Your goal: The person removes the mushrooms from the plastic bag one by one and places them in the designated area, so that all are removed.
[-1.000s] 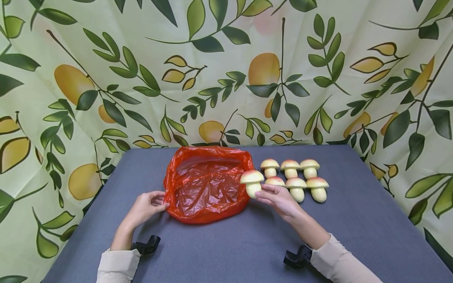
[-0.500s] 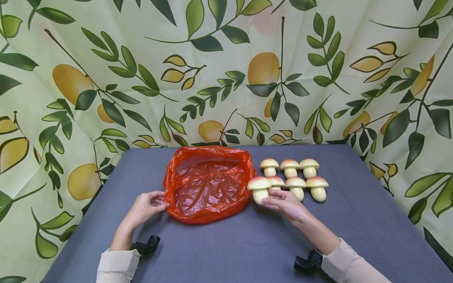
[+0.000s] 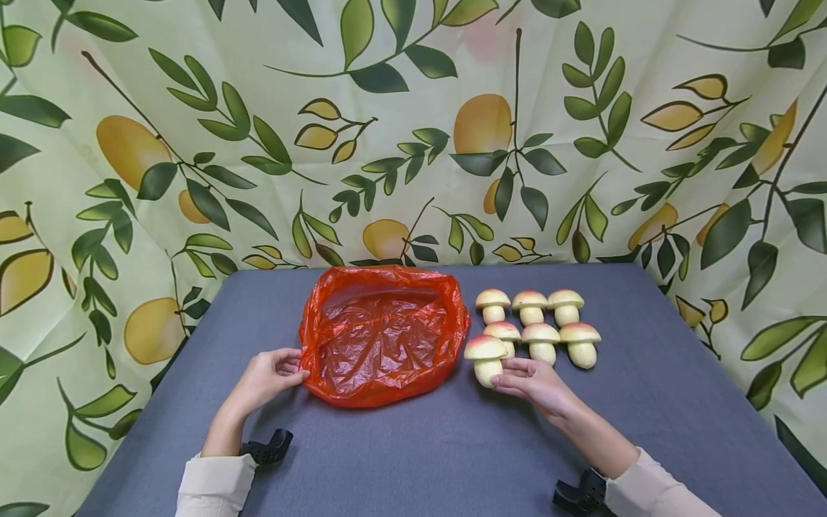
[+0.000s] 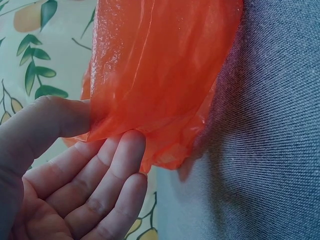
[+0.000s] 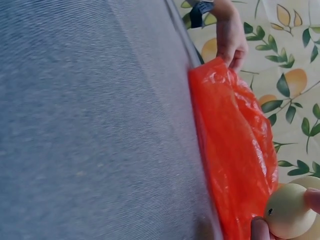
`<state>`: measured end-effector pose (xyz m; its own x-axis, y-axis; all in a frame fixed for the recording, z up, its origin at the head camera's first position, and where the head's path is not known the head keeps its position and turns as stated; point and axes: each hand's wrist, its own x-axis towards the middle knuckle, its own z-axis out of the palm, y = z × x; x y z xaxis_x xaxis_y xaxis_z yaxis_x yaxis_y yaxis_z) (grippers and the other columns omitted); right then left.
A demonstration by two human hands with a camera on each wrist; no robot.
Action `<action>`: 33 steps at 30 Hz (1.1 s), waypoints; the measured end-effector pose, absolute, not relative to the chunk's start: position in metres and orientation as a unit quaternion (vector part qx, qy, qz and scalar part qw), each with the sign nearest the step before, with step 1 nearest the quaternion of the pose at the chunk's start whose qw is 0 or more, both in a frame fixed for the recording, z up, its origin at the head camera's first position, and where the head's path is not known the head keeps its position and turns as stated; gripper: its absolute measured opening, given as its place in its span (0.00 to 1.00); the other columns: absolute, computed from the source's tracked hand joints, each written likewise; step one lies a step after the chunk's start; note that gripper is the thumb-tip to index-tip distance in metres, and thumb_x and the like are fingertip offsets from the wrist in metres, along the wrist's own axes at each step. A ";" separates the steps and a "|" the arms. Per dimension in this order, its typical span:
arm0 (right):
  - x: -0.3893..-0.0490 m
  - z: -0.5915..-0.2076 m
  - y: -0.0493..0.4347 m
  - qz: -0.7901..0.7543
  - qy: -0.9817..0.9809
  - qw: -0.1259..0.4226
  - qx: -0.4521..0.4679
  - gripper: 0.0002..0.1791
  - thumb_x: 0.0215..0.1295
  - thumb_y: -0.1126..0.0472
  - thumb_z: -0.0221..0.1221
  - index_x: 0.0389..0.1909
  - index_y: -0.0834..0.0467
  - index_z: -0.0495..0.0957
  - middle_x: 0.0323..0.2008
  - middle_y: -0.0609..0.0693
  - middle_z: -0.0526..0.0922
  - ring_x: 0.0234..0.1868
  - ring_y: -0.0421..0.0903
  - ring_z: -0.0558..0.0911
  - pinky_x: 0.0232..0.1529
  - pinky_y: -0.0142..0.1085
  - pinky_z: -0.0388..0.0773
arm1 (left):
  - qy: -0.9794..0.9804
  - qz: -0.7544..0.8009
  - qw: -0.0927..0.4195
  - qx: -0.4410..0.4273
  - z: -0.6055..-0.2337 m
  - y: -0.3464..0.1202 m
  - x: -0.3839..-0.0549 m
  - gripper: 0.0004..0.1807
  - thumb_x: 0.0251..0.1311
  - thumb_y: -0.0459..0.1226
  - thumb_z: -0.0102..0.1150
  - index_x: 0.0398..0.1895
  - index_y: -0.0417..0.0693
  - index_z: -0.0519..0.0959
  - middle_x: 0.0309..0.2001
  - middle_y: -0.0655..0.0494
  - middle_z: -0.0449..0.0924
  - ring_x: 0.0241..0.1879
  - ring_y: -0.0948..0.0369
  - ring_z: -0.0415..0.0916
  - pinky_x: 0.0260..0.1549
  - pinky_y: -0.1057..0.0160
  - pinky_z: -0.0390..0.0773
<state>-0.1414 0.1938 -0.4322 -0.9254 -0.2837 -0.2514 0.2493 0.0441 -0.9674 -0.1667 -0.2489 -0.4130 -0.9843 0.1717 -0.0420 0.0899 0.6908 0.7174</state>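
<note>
A red plastic bag lies with its mouth spread wide on the table. My left hand pinches the bag's left rim between thumb and fingers, as the left wrist view shows close up. In my right hand is a toy mushroom with a pale stem and a cream cap tinged red, held by the stem with the cap up. That mushroom stands just right of the bag and overlaps another mushroom in the head view. The right wrist view shows the stem's rounded end between thumb and fingers.
Several more toy mushrooms stand in two rows at the table's back right. The grey-blue cloth table ends at a leaf-and-fruit patterned curtain. Black wrist devices sit on both forearms.
My right hand has moved right and toward me with the mushroom, from the bag's right rim to the front of the mushroom rows. The left hand keeps its place on the bag.
</note>
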 end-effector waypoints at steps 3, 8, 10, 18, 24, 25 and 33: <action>-0.140 -0.435 0.197 -0.690 0.697 0.195 -0.016 0.40 0.63 0.65 0.61 0.64 0.86 0.51 0.49 0.55 0.81 0.40 0.31 0.84 0.49 0.28 0.82 | 0.917 0.389 0.053 0.072 -0.413 -0.248 -0.166 0.21 0.55 0.33 0.66 0.48 0.26 0.77 0.38 0.37 0.85 0.36 0.58 0.83 0.32 0.75 0.79; -0.136 -0.438 0.203 -0.683 0.703 0.199 -0.009 0.38 0.62 0.64 0.61 0.62 0.85 0.55 0.40 0.45 0.83 0.39 0.32 0.84 0.48 0.28 0.82 | 0.916 0.390 0.053 0.074 -0.412 -0.248 -0.166 0.22 0.55 0.33 0.67 0.49 0.26 0.77 0.38 0.37 0.85 0.36 0.56 0.83 0.32 0.75 0.79; -0.135 -0.440 0.205 -0.680 0.705 0.200 -0.004 0.37 0.62 0.64 0.62 0.61 0.85 0.57 0.39 0.43 0.83 0.39 0.32 0.85 0.48 0.28 0.82 | 0.916 0.391 0.054 0.074 -0.412 -0.248 -0.166 0.22 0.55 0.33 0.67 0.49 0.25 0.77 0.38 0.37 0.85 0.36 0.57 0.83 0.32 0.75 0.79; -0.131 -0.446 0.212 -0.679 0.705 0.205 0.007 0.34 0.61 0.65 0.63 0.58 0.85 0.60 0.37 0.43 0.84 0.38 0.32 0.85 0.47 0.28 0.83 | 0.915 0.394 0.055 0.072 -0.413 -0.248 -0.166 0.21 0.55 0.32 0.66 0.49 0.25 0.77 0.37 0.38 0.84 0.36 0.58 0.82 0.32 0.75 0.79; -0.128 -0.448 0.217 -0.674 0.708 0.210 0.011 0.33 0.60 0.65 0.63 0.57 0.84 0.62 0.37 0.43 0.84 0.38 0.31 0.84 0.46 0.28 0.83 | 0.915 0.393 0.055 0.071 -0.413 -0.248 -0.166 0.21 0.55 0.32 0.66 0.49 0.25 0.77 0.38 0.37 0.84 0.36 0.57 0.82 0.32 0.75 0.79; -0.128 -0.449 0.218 -0.671 0.711 0.209 0.011 0.33 0.61 0.65 0.63 0.57 0.84 0.62 0.37 0.42 0.84 0.38 0.31 0.84 0.46 0.28 0.83 | 0.915 0.393 0.055 0.071 -0.413 -0.248 -0.166 0.21 0.55 0.32 0.66 0.49 0.25 0.77 0.38 0.37 0.84 0.36 0.57 0.82 0.32 0.75 0.79; -0.124 -0.451 0.222 -0.650 0.732 0.201 0.032 0.27 0.59 0.64 0.64 0.52 0.80 0.69 0.33 0.40 0.83 0.35 0.31 0.84 0.44 0.27 0.83 | 0.915 0.393 0.054 0.072 -0.413 -0.249 -0.166 0.21 0.54 0.32 0.66 0.49 0.25 0.77 0.37 0.37 0.84 0.36 0.57 0.82 0.32 0.75 0.79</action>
<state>-0.1243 0.2215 -0.4508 -0.9168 -0.2158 -0.3360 0.3084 0.1520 -0.9390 -0.1658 -0.2485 -0.4128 -0.9839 0.1738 -0.0421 0.0892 0.6811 0.7267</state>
